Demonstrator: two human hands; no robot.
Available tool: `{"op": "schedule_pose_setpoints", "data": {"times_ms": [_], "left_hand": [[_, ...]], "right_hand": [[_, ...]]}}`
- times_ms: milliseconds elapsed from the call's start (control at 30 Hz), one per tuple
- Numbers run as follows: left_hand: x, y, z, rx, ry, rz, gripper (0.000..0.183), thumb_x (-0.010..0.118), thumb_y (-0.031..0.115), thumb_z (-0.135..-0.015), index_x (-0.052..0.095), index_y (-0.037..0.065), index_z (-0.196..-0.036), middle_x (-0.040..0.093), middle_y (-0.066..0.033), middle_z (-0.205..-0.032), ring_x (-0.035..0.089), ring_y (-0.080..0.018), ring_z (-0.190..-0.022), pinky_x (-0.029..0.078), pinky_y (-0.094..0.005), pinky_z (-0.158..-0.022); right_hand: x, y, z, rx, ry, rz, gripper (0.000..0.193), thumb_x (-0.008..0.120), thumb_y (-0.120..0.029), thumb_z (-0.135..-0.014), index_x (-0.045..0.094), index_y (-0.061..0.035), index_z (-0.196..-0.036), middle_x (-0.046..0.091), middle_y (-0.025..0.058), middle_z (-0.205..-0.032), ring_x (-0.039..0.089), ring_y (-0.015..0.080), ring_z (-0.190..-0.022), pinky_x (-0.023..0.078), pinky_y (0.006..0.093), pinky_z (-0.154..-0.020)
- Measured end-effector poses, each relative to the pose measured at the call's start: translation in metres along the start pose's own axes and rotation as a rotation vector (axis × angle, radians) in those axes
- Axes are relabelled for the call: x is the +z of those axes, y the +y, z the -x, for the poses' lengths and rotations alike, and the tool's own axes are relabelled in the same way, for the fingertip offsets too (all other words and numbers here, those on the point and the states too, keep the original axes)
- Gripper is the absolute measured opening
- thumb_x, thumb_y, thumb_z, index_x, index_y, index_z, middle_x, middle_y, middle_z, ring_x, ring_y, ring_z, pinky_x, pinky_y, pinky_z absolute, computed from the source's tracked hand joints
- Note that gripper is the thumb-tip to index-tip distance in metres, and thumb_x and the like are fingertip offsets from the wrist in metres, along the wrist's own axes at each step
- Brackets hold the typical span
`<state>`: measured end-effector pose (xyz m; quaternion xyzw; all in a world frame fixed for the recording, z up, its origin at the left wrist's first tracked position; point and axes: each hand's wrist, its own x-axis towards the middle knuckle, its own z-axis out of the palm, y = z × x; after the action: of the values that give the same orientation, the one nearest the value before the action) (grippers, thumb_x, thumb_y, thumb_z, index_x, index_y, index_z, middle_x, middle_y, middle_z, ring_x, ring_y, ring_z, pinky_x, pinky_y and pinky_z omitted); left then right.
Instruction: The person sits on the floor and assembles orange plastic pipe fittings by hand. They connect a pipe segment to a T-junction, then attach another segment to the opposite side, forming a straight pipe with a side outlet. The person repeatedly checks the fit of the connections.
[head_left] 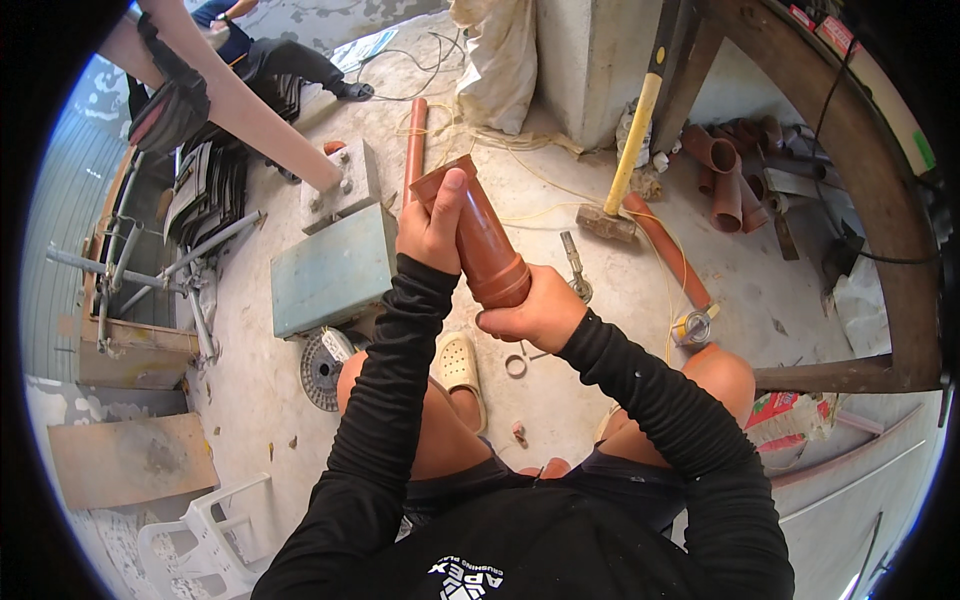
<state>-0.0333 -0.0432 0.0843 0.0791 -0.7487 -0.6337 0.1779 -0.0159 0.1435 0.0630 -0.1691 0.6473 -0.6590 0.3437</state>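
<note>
Between my two hands is a short reddish-brown plastic pipe (488, 232), held at a slant, with a wider socket end toward my right. My left hand (432, 225) grips its far end, the thumb lying along the rim. Around the near socket end wrap the fingers of my right hand (540, 308); some of them are hidden beneath the pipe. Below on the floor lie a small ring (515, 366) and a metal tool (573, 260), perhaps a clamp or wrench. Beside my right knee stands a small tin (691, 328).
A sledgehammer (608, 222) with a yellow handle stands ahead to the right, near a long brown pipe (670, 250). Several pipe pieces (728, 185) are piled farther right. A grey-green box (333, 270) sits left of my hands, by a slanting post (240, 110). Another person (290, 65) sits far left.
</note>
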Motion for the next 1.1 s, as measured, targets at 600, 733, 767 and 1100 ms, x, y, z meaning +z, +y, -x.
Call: {"op": "schedule_pose_setpoints", "data": {"times_ms": [600, 733, 767, 1100], "left_hand": [[0.021, -0.005, -0.014, -0.163, 0.194, -0.800, 0.098, 0.049, 0.091, -0.081, 0.079, 0.001, -0.103, 0.075, -0.0240, -0.086, 0.073, -0.0426, -0.093, 0.056, -0.0468, -0.087], [0.003, 0.004, -0.016, -0.093, -0.066, -0.692, 0.094, 0.058, 0.086, -0.082, 0.076, -0.003, -0.103, 0.075, -0.0199, -0.085, 0.075, -0.0345, -0.085, 0.058, -0.0410, -0.080], [-0.002, 0.006, -0.014, -0.110, -0.177, -0.655, 0.092, 0.060, 0.084, -0.082, 0.075, -0.004, -0.103, 0.075, -0.0184, -0.084, 0.075, -0.0313, -0.082, 0.058, -0.0389, -0.077], [-0.022, 0.006, 0.002, -0.346, -0.606, -0.149, 0.061, 0.086, 0.045, -0.086, 0.059, -0.001, -0.116, 0.061, -0.0019, -0.081, 0.056, -0.0108, -0.066, 0.047, -0.0281, -0.055]], "right_hand": [[-0.011, 0.040, -0.043, -0.134, 0.438, 0.566, 0.061, 0.089, -0.034, -0.065, 0.064, 0.0006, -0.109, 0.075, 0.0176, -0.094, 0.075, 0.0320, -0.084, 0.059, 0.0383, -0.081], [-0.043, 0.014, -0.033, -0.058, 0.015, 0.211, 0.053, 0.088, -0.028, -0.071, 0.064, -0.0001, -0.108, 0.072, 0.0102, -0.087, 0.071, 0.0216, -0.075, 0.059, 0.0338, -0.072], [-0.051, 0.008, -0.029, 0.064, -0.099, 0.108, 0.050, 0.088, -0.027, -0.073, 0.064, -0.0003, -0.109, 0.071, 0.0080, -0.085, 0.070, 0.0185, -0.073, 0.059, 0.0323, -0.070], [-0.057, -0.004, -0.017, 0.104, -0.168, 0.171, 0.049, 0.091, -0.024, -0.071, 0.064, -0.0027, -0.105, 0.064, 0.0018, -0.081, 0.061, 0.0111, -0.066, 0.053, 0.0269, -0.061]]}}
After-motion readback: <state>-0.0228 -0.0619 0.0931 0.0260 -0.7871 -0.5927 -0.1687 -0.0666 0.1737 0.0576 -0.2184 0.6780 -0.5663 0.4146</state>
